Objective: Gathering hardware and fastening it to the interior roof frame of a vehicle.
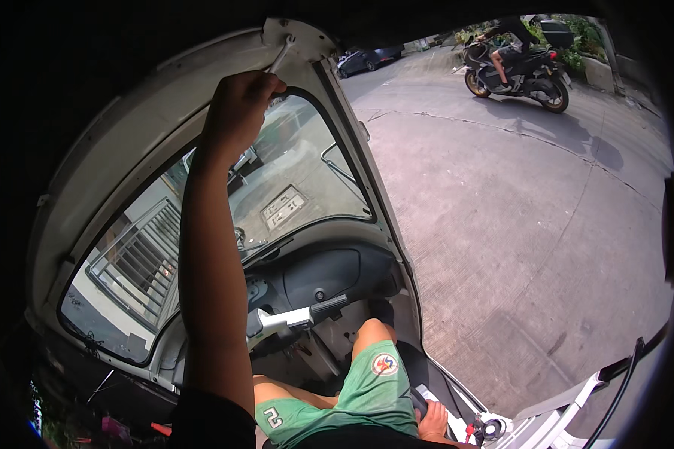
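Note:
My raised left hand [246,101] is closed around a silver wrench [283,54]. The wrench's upper end meets the top corner of the pale windshield frame [318,46], at what looks like a fastener. Low on the right, my right hand [432,421] rests beside my thigh on the edge of the seat area, its fingers laid out next to a dark object [419,402] that I cannot make out. Part of that hand is hidden by my shirt. Below my left arm sits the white and black handlebar [299,318].
I sit in a small vehicle's cab behind a windshield [284,176] and a black dashboard [337,271]. White metal framing [554,408] and a black cable [618,389] stand at the lower right. Outside, a rider on a motorcycle [524,75] is on the concrete road [517,209]; a dark car [363,61] is farther off.

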Motion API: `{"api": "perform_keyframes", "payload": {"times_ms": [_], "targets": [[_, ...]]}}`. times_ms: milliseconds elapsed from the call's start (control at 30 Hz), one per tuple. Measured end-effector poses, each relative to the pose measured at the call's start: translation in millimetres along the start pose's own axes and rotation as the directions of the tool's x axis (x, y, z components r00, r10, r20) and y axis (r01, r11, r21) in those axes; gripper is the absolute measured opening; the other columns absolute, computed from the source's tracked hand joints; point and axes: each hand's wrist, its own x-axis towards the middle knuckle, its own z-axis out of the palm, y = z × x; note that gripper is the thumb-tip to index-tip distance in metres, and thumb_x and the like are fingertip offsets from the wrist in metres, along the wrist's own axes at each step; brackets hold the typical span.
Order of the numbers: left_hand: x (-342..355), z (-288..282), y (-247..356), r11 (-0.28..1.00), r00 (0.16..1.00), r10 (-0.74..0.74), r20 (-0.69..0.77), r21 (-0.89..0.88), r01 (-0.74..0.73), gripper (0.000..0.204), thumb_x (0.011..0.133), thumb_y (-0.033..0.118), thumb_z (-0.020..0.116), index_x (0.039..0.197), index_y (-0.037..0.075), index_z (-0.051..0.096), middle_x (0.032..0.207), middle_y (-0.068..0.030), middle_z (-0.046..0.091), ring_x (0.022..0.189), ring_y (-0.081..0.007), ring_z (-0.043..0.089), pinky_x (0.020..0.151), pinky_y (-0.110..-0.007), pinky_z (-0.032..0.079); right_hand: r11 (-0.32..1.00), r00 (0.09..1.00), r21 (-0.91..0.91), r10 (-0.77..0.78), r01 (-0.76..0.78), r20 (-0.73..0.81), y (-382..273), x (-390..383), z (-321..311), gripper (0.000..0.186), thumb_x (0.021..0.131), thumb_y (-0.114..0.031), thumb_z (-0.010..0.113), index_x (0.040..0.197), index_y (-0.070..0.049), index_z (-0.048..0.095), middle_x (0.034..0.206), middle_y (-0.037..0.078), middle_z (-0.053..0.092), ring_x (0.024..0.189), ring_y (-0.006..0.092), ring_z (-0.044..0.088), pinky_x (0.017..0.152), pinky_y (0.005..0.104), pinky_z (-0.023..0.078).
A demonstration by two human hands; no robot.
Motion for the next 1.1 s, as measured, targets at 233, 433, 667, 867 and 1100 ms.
{"api": "perform_keyframes", "payload": {"times_ms": [233,433,667,867,1100], "targets": [[-4.0,67.6,-14.4,0.923,0.979,-0.068,-0.194,-0.385,-0.012,0.028,0.100,0.027,0.050,0.099,0.004,0.065,0.072,0.0024,0.047,0.057,-0.0052,0.043,0.047,-0.022,0.036,1.000,1.000,0.007,0.015,-0.015,0.003,0.8,0.8,1.4,0.045,0.085,-0.038,0.065,0.118,-0.008,0.057,0.106,0.014,0.056,0.105,0.0339,0.052,0.090,0.0451,0.040],[4.7,108.9,-4.3,0.770,0.923,-0.234,-0.304,-0.638,-0.015,0.025,0.098,0.031,0.053,0.108,0.008,0.052,0.076,-0.0012,0.049,0.056,-0.0082,0.043,0.049,-0.025,0.039,1.000,1.000,0.005,-0.006,0.006,-0.014,-1.0,2.6,-0.5,0.046,0.085,-0.039,0.064,0.117,-0.007,0.057,0.105,0.014,0.057,0.103,0.0345,0.053,0.089,0.0451,0.041],[15.7,122.1,-4.4,0.718,0.886,-0.308,-0.348,-0.695,-0.024,0.021,0.100,0.026,0.052,0.106,0.006,0.047,0.079,-0.0045,0.049,0.058,-0.0110,0.051,0.046,-0.027,0.040,1.000,1.000,0.020,-0.004,0.005,-0.017,2.3,0.4,3.4,0.046,0.085,-0.040,0.064,0.116,-0.007,0.057,0.104,0.014,0.057,0.103,0.0350,0.053,0.088,0.0454,0.040],[2.6,65.6,-7.9,0.914,0.964,-0.152,-0.218,-0.402,0.053,0.025,0.097,0.032,0.058,0.091,0.008,0.053,0.063,0.0017,0.047,0.048,-0.0054,0.040,0.042,-0.025,0.031,1.000,0.999,0.000,-0.007,0.007,-0.039,2.0,-1.5,5.9,0.046,0.085,-0.039,0.065,0.117,-0.008,0.057,0.105,0.013,0.057,0.103,0.0344,0.053,0.088,0.0456,0.040],[12.3,-27.0,13.5,0.975,0.996,0.063,-0.060,0.216,-0.048,0.025,0.097,0.025,0.059,0.092,0.002,0.066,0.058,-0.0016,0.054,0.052,-0.0076,0.047,0.051,-0.028,0.036,1.000,1.000,-0.012,-0.008,0.008,-0.020,2.7,6.3,-0.8,0.045,0.085,-0.037,0.065,0.117,-0.008,0.056,0.102,0.013,0.056,0.102,0.0336,0.053,0.087,0.0437,0.041]]}}
